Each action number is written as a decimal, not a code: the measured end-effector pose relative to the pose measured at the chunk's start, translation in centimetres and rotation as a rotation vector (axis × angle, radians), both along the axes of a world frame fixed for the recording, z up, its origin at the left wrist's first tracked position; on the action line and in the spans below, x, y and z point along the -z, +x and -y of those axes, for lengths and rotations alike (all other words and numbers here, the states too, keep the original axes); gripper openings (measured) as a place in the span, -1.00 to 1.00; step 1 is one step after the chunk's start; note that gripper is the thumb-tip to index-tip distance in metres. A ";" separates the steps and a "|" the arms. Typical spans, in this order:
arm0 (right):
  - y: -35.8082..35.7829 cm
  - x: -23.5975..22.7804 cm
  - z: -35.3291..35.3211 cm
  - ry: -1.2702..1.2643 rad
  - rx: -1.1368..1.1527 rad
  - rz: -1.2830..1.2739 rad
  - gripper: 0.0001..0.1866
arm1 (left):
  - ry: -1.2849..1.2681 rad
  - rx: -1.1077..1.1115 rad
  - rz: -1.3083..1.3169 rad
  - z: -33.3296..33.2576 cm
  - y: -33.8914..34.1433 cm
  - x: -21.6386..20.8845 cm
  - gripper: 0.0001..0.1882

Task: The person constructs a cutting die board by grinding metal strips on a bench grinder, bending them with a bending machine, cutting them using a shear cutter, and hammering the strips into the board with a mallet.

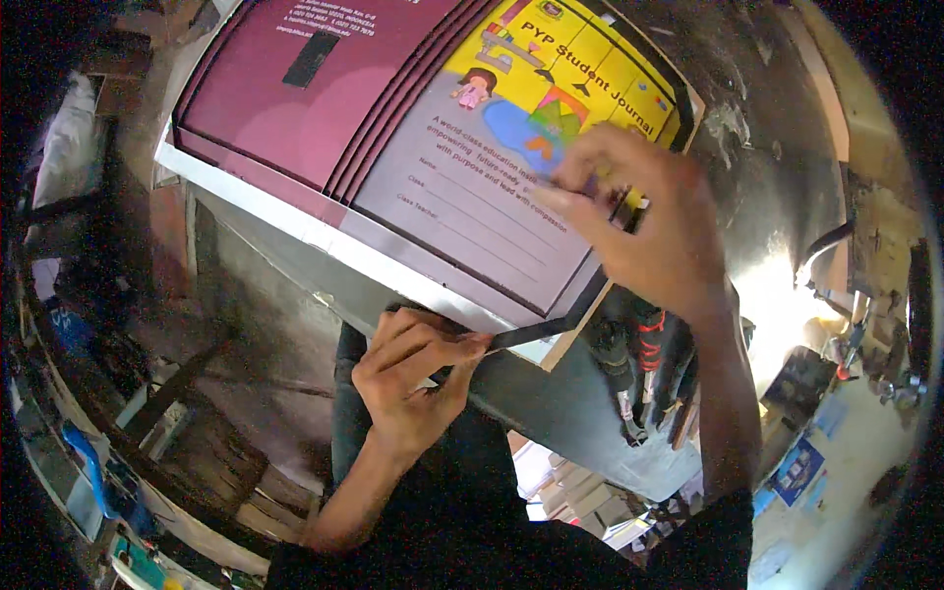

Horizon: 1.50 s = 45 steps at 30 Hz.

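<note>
A printed cover sheet (472, 211), maroon on the left half and yellow fading to grey on the right, lies tilted on a white board (285, 218). Black strips frame both halves and run along the spine. At the near edge, my left hand (418, 369) pinches the end of a black strip (539, 332) between thumb and fingers. Above the right half hovers my right hand (644, 216), slightly blurred, its fingers bent and thumb and fingertips drawn together. Anything held in that pinch is too small or hidden to make out.
Beneath the board is a dark grey work surface (551, 403). Several dark-handled hand tools (639, 379), one with red on it, lie beside my right forearm. Stacked papers (580, 492) sit below the surface's near edge. Bright light reflects at the right.
</note>
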State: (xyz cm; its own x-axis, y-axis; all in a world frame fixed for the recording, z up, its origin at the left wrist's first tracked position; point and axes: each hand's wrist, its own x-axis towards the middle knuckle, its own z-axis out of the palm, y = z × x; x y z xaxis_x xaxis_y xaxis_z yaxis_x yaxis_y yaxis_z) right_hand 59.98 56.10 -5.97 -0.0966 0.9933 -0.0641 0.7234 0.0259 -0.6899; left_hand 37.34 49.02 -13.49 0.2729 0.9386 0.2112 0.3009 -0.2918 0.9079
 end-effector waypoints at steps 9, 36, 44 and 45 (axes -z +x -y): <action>-1.0 -5.1 3.0 -0.500 -0.006 -0.090 -0.78 | -0.011 -0.008 -0.029 0.3 -0.1 -0.4 -0.77; -8.1 -3.6 0.9 -0.365 -0.552 0.375 -0.79 | 0.055 -0.028 0.012 -0.1 -0.6 0.1 -0.79; -7.7 -4.8 -0.9 -0.574 -0.403 0.393 -0.84 | 0.053 0.028 -0.071 0.1 -0.2 0.0 -0.79; -7.7 -6.0 -1.7 -0.762 -0.457 0.425 -0.82 | 0.077 0.032 -0.059 0.1 -0.2 0.4 -0.79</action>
State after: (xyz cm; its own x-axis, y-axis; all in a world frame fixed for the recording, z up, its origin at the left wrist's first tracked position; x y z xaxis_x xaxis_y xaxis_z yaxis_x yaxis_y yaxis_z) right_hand 52.23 57.83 0.04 -0.2815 0.5446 -0.7900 0.9462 0.0208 -0.3228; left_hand 37.16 48.89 -13.88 0.3163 0.9109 0.2648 0.3429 -0.3701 0.8634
